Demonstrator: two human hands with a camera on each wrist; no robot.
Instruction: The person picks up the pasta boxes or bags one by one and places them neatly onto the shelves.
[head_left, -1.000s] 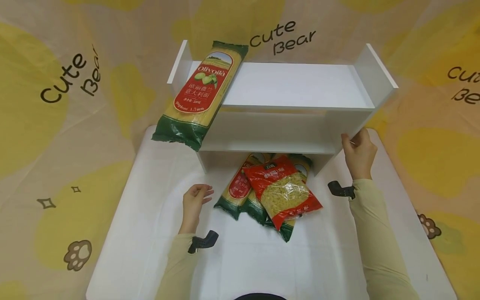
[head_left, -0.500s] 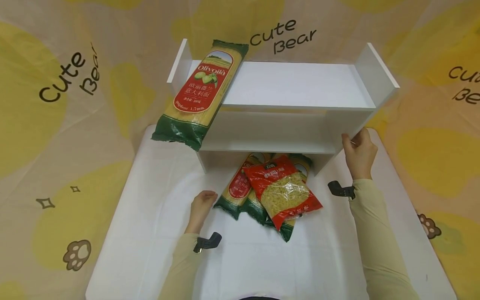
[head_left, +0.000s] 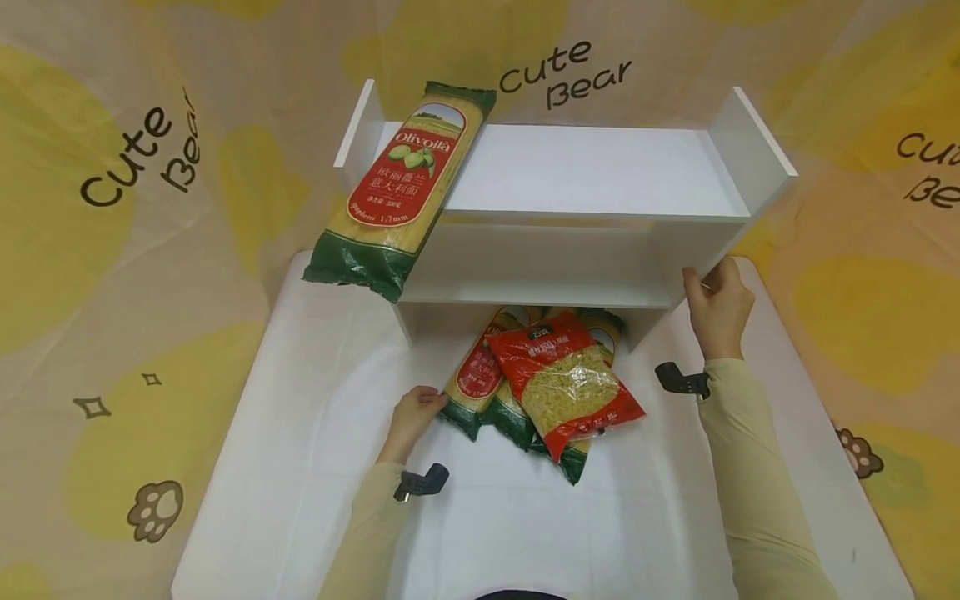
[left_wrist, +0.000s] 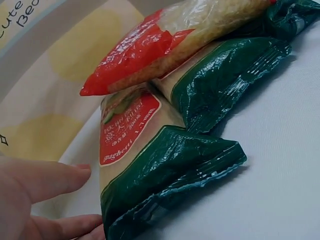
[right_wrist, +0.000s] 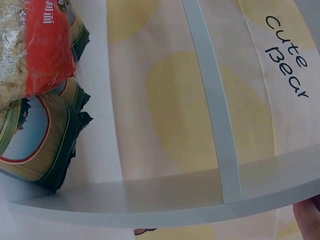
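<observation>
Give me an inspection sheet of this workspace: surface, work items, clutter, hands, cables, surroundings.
Surface: white table, with a white two-tier shelf standing at its far end.
Work items: spaghetti packs lie under the shelf, sticking out at the front; a red macaroni bag lies on top of them. Another spaghetti pack lies on the top tier, overhanging its front edge.
Clutter: nothing seen.
Hands: left hand touches the end of the leftmost lower spaghetti pack; right hand grips the shelf's right side panel.
Cables: nothing seen; a black clip-like mount sits at each wrist.
Surroundings: yellow and beige "Cute Bear" backdrop.
</observation>
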